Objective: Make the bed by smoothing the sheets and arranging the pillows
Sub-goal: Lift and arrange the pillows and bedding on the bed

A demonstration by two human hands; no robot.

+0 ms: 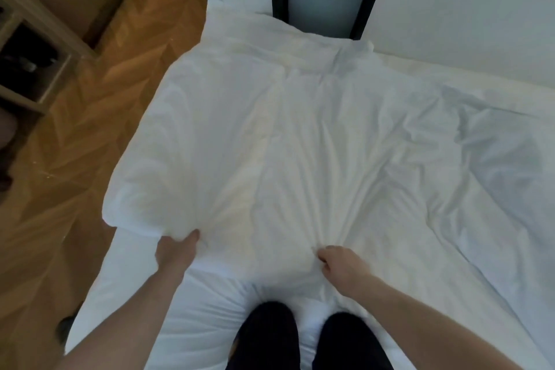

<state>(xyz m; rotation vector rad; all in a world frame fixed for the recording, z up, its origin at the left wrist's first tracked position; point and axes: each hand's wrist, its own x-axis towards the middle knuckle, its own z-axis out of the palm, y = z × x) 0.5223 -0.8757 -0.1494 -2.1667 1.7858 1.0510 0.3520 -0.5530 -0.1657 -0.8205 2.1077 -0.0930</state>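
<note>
Two hands grip the near edge of the white duvet (300, 135) I see spread over the bed: the left hand (175, 251) pinches its near-left corner, the right hand (339, 264) bunches a fold (creases fan out from it). Below it, the fitted sheet (207, 309) lies bare under dark-clad knees (267, 336), beside the wooden floor (99, 117).

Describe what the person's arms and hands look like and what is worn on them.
Both forearms are bare; no sleeves reach into view. The left hand and the right hand wear no gloves, and no rings, watch or bracelets are visible. The frame is soft, so small details cannot be told.
</note>
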